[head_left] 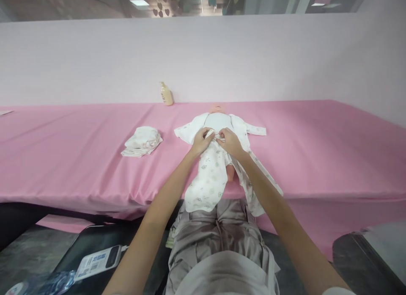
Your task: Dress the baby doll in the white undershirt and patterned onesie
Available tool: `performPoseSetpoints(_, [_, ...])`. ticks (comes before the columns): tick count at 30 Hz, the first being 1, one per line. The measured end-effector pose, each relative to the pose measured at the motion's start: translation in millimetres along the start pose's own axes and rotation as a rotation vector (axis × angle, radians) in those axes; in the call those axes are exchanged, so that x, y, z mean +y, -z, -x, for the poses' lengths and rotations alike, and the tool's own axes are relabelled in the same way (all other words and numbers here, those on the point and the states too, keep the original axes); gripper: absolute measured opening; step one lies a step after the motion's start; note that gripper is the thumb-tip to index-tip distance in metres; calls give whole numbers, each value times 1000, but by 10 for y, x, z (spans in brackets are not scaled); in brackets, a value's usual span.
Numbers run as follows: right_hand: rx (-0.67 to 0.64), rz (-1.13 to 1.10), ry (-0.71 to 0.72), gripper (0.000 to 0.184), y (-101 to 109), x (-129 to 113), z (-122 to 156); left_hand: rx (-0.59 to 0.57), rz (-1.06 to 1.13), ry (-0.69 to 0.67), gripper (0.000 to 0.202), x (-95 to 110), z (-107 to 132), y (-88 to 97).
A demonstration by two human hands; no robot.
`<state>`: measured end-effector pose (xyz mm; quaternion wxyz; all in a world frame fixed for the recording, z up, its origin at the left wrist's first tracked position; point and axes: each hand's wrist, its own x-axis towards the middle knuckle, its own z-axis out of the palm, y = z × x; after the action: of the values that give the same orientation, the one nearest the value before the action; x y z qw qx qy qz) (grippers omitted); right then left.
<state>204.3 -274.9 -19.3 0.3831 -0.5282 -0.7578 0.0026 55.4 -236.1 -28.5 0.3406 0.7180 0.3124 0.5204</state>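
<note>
A baby doll (231, 172) lies on its back on the pink-covered table in front of me, its head toward the wall. White printed baby clothes (207, 176) cover its body, and one loose panel drapes over the table's near edge. My left hand (201, 141) pinches the bunched fabric at the doll's middle. Close beside it, my right hand (231, 142) has its fingers closed on the same gathered cloth. One sleeve lies spread out on each side of the doll. Exactly what the fingertips grip is partly hidden.
Left of the doll sits a folded stack of white cloth (142, 141). A pump bottle (166, 94) stands by the wall at the back of the pink-covered table (317, 151). Below the near edge, a black chair (104, 235) carries a phone (98, 261) and a clear plastic bottle (53, 282).
</note>
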Motion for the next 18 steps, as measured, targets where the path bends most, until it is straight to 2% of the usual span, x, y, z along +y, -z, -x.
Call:
performPoseSetpoints(3, [90,-37,48,6,73,-35,40,-24,-40,-22,23,115,43,-20])
performPoseSetpoints(6, [114,-193,-29,4,198,-95,69,-39,-67,15,40,190,78,-39])
performPoseSetpoints(7, [59,-251,-74,2,239,-109,72,-32,-28,47,45,197,81,-40])
performPoseSetpoints(11, [-304,-357,-199,33,345,-126,62,7,263,225,49,146,52,-26])
performPoseSetpoints(13, [-359,-484,-253,33,357,-118,49,11,327,244,48,111,40,-22])
performPoseSetpoints(16, [-236,-838,-352,30,334,-80,27,-32,249,159,48,105,57,-32])
performPoseSetpoints(18, [-109,-984,-412,29,302,-37,13,-128,156,123,41,134,85,-40])
